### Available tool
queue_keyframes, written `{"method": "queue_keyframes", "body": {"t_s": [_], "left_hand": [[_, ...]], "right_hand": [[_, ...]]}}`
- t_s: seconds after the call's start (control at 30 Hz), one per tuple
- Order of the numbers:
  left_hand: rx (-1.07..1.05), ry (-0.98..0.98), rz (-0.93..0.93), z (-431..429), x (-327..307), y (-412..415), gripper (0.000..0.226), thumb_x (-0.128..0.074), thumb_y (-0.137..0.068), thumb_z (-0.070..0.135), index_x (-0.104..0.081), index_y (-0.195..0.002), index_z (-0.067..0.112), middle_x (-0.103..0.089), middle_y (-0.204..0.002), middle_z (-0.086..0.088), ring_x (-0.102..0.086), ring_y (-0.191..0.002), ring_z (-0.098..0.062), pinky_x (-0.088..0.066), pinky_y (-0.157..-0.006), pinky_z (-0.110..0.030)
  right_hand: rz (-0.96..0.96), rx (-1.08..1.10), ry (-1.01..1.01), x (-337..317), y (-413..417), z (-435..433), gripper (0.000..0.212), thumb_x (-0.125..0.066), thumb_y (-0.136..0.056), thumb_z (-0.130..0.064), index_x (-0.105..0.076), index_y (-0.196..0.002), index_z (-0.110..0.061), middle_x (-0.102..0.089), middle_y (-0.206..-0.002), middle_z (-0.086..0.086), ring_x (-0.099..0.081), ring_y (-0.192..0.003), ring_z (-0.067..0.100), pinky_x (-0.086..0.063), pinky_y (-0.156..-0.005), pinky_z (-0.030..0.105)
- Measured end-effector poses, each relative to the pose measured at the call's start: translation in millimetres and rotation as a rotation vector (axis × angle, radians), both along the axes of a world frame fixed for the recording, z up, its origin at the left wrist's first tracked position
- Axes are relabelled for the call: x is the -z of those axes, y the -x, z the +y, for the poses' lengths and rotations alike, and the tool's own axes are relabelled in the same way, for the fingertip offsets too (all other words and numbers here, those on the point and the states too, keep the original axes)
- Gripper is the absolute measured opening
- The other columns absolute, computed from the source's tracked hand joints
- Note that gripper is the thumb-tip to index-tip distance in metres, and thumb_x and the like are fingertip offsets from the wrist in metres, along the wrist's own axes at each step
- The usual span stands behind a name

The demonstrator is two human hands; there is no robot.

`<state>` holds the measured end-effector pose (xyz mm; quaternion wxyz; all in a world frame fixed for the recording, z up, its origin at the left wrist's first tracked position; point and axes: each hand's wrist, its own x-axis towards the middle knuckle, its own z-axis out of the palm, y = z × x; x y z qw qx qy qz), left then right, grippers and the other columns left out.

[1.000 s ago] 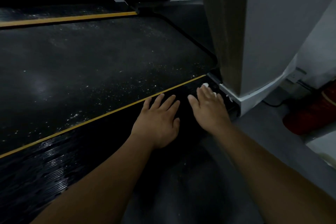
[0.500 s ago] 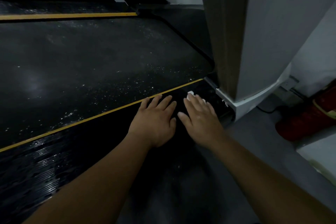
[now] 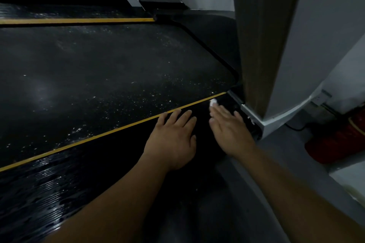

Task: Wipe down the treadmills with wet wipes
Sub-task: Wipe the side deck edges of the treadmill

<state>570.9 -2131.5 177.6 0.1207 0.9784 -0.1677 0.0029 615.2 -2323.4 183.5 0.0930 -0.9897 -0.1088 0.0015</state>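
The treadmill's black belt (image 3: 102, 77), speckled with pale dust, fills the left and centre. A yellow line (image 3: 110, 133) borders its near side rail (image 3: 45, 183), which is ribbed and glossy. My left hand (image 3: 173, 140) lies flat, fingers spread, on the rail with nothing in it. My right hand (image 3: 230, 128) presses flat on the rail's front end, just right of the left hand. A white wet wipe (image 3: 213, 102) sticks out beyond its fingertips, mostly hidden under the hand.
The treadmill's grey upright (image 3: 280, 31) rises directly right of my right hand, on a white base (image 3: 262, 124). A red object (image 3: 339, 140) and a cable lie on the grey floor (image 3: 296, 163) at the right. A second yellow-lined rail (image 3: 75, 20) runs at the back.
My right hand with the wipe slid left away from the upright's base, along the rail toward my left hand. My left hand stayed planted.
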Motion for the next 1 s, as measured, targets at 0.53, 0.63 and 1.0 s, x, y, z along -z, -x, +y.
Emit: {"method": "queue_keyframes", "body": {"t_s": [0.53, 0.63, 1.0], "left_hand": [[-0.004, 0.024, -0.002, -1.2, -1.5, -0.3, 0.06, -0.027, -0.104, 0.046, -0.019, -0.16, 0.026, -0.009, -0.17, 0.003, -0.002, -0.156, -0.019, -0.002, -0.126, -0.046], [-0.004, 0.024, 0.004, -3.7, -1.3, -4.0, 0.06, -0.027, -0.105, 0.046, -0.019, -0.16, 0.027, -0.009, -0.17, 0.003, -0.001, -0.156, -0.02, -0.003, -0.126, -0.046], [0.01, 0.017, 0.03, -14.0, -1.0, -17.2, 0.059, -0.024, -0.105, 0.048, -0.017, -0.161, 0.03, -0.006, -0.17, 0.003, 0.002, -0.156, -0.022, -0.001, -0.126, -0.045]], "right_hand": [[0.077, 0.056, -0.024, -6.1, -33.2, 34.5, 0.054, -0.025, -0.107, -0.032, -0.021, -0.16, -0.017, -0.012, -0.169, -0.004, -0.006, -0.154, 0.009, 0.0, -0.123, 0.039], [-0.014, 0.05, -0.007, 2.4, -3.9, 16.3, 0.056, -0.028, -0.108, -0.034, -0.02, -0.16, -0.017, -0.01, -0.169, -0.004, -0.009, -0.154, 0.01, -0.005, -0.122, 0.04], [-0.199, 0.277, 0.101, 9.5, 20.3, 11.8, 0.064, -0.034, -0.097, -0.044, -0.058, -0.132, 0.004, -0.046, -0.148, 0.022, -0.042, -0.135, 0.04, -0.035, -0.11, 0.05]]}}
